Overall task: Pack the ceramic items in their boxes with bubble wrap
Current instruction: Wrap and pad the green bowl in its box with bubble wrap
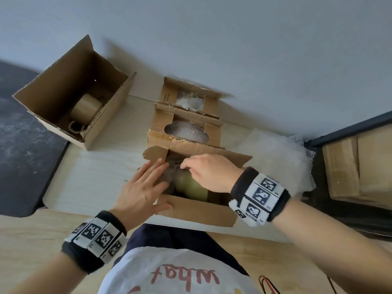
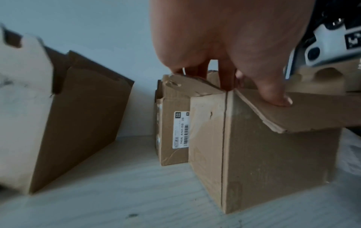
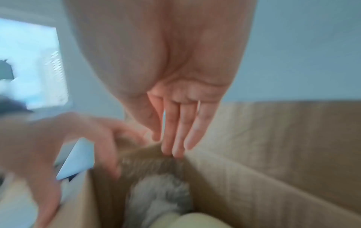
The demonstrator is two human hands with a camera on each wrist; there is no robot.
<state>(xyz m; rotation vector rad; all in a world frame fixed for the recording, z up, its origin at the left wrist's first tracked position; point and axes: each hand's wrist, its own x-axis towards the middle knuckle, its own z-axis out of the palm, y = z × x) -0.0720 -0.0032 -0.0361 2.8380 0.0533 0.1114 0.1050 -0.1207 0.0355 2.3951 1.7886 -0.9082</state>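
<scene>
two far boxes (image 1: 186,115) already hold wrapped items. in the near box (image 1: 197,209) a greenish ceramic (image 1: 191,186) sits half covered; right hand (image 1: 209,174) pinches the wrap (image 1: 169,172), left hand (image 1: 141,187) rests flat-fingered on the flap. a mug (image 1: 86,110) waits unwrapped.

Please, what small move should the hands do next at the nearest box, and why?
Probably the right hand should push the bubble wrap over the green ceramic item, because its top is bare, while the left hand steadies the nearest box.
</scene>
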